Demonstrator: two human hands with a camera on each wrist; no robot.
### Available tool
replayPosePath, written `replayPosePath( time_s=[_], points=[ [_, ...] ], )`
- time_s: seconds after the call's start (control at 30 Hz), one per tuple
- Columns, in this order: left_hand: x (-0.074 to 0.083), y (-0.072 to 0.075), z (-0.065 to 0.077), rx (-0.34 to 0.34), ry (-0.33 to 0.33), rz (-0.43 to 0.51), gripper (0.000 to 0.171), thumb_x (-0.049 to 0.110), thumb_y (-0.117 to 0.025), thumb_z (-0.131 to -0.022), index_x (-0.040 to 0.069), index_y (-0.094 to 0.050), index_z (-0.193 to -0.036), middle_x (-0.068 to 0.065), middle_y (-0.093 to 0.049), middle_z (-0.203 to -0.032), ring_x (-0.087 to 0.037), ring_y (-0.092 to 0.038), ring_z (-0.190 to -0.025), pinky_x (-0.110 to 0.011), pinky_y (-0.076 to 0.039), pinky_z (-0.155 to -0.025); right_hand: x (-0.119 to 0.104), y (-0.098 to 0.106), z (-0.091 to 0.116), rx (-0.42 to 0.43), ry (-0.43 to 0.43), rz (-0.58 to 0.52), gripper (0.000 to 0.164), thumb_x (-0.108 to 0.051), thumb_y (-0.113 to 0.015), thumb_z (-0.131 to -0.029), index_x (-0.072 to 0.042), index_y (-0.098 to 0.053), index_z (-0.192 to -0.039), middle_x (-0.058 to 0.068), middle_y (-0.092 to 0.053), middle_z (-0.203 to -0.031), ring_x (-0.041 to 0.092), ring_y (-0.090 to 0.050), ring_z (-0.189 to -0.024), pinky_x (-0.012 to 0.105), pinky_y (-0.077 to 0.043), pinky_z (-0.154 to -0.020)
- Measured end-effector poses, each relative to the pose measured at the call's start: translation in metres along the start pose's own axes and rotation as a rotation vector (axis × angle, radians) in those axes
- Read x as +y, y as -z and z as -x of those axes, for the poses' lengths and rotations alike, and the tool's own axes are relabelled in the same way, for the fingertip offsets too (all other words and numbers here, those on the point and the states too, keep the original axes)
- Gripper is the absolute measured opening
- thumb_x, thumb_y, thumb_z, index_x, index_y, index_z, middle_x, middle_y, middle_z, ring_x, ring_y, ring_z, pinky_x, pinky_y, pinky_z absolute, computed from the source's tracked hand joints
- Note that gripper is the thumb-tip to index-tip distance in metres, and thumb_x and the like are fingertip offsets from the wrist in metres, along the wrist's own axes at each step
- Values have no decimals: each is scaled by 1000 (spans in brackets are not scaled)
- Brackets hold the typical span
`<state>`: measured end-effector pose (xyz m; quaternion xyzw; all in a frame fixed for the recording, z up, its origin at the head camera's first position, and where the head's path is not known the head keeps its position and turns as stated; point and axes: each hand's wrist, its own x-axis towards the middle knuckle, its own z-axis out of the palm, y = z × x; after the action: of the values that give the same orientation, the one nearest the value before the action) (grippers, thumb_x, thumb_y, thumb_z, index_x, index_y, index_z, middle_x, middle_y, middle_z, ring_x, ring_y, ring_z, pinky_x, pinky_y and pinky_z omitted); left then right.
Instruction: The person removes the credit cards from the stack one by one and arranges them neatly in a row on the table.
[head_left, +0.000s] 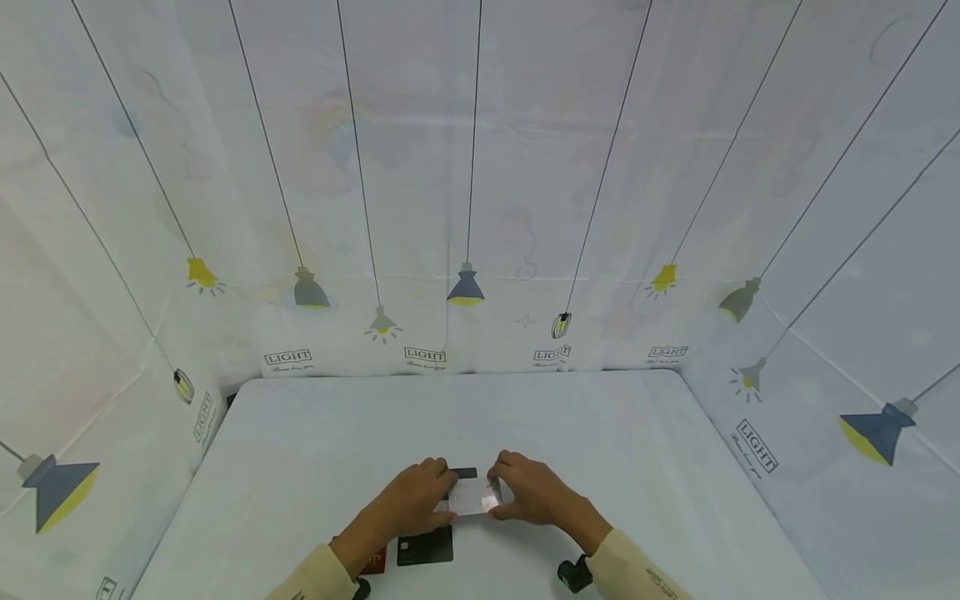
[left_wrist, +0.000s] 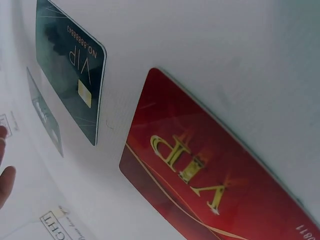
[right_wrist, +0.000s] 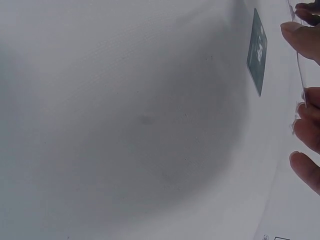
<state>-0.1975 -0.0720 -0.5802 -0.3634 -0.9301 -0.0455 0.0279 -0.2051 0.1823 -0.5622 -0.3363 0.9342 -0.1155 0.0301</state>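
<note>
A clear, thin rectangular plastic piece (head_left: 471, 497) is held between both hands above the white table; its exact kind is hard to make out. My left hand (head_left: 415, 498) grips its left side, and my right hand (head_left: 531, 492) pinches its right side between thumb and fingers. In the right wrist view, the fingers of the right hand (right_wrist: 307, 115) are on the thin clear edge. Partly behind the plastic lies a dark card (head_left: 463, 473). Nearer the body is a dark green VIP card (head_left: 425, 547), beside a red VIP card (left_wrist: 185, 165) that the left forearm partly covers in the head view.
The white table (head_left: 637, 442) reaches back to a wall hung with pale cloth (head_left: 510, 208) printed with lamps. Similar cloth hangs at both sides. A black strapped device (head_left: 575, 573) sits at the right wrist.
</note>
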Motion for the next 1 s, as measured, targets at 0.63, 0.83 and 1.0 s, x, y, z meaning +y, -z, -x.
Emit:
replayPosePath(
  time_s=[0.63,0.83,1.0],
  points=[
    [12,6,2,-39,18,12,58,54,-73,-86,15,-64,-129,-3,-64,-119,-15,-60,-100,-31,-56,-88,2,1,13,22,26,0,52,-44,-84,-78,-16,-68,-118,-4,-61,-111,3,-55,-88,24,-54,-78],
    [16,4,4,-30,8,22,59,54,-73,-86,14,-64,-128,-2,-64,-118,-15,-60,-102,-31,-56,-88,2,-1,16,3,23,-2,53,-45,-84,-78,-15,-68,-120,-5,-61,-111,2,-54,-88,22,-54,-79],
    [19,2,6,-31,14,37,58,54,-73,-86,15,-64,-128,-1,-64,-120,-15,-60,-108,-33,-55,-91,4,-2,19,-1,35,-16,52,-45,-84,-79,-15,-68,-119,-6,-61,-111,1,-53,-88,21,-54,-78]
  ],
)
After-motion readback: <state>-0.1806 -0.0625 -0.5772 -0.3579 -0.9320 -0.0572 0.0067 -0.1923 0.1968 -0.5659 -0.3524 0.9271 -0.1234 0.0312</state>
